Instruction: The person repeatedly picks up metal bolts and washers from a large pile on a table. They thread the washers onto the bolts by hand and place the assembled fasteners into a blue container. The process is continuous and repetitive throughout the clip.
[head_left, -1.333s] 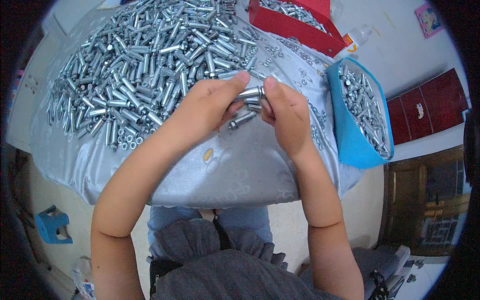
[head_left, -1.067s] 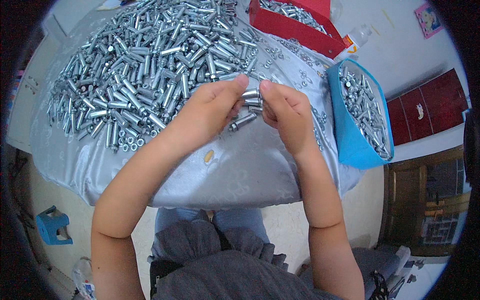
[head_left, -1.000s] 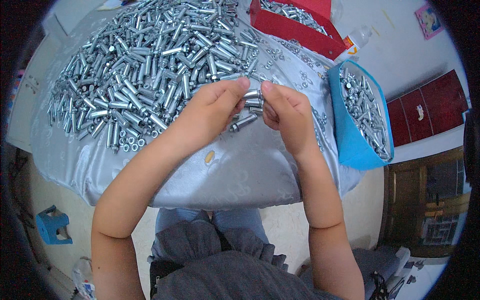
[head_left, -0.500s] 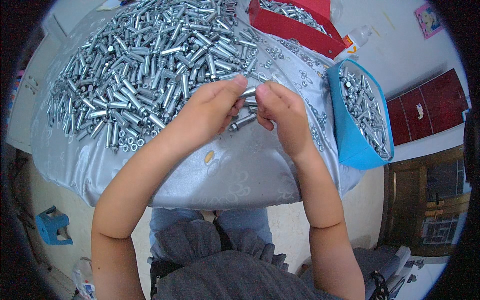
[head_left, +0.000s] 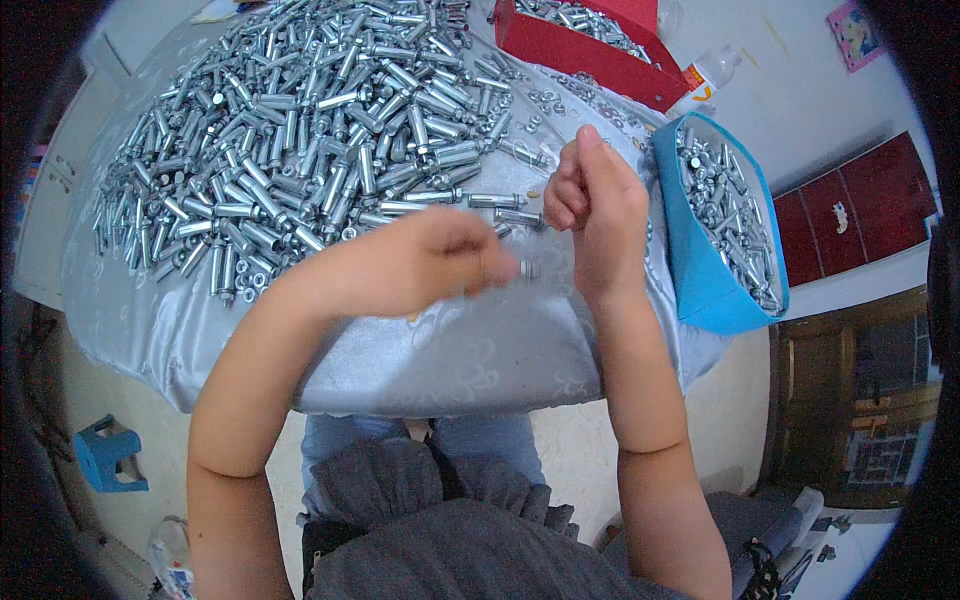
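Observation:
A large heap of silver expansion bolts (head_left: 290, 130) covers the far left of the table. My left hand (head_left: 410, 265), smeared by motion, is in front of the heap with its fingers pinched. At its fingertips shows the blurred end of an expansion bolt (head_left: 527, 269). My right hand (head_left: 605, 205) is raised farther right, fingers curled and thumb pointing away. What it holds, if anything, is hidden. Single bolts (head_left: 493, 200) lie between the two hands. Loose nuts and washers (head_left: 545, 102) are scattered beyond my right hand.
A blue bin (head_left: 715, 310) full of bolts stands at the right edge. A red box (head_left: 590, 55) with more bolts is at the back, beside a plastic bottle (head_left: 712, 75). Grey satin cloth (head_left: 450, 370) covers the table. A blue stool (head_left: 108, 455) stands on the floor at left.
My hands, together at a bolt before, have come apart. The left has moved nearer to me with a bolt end at its fingers; the right has shifted slightly right and turned upward.

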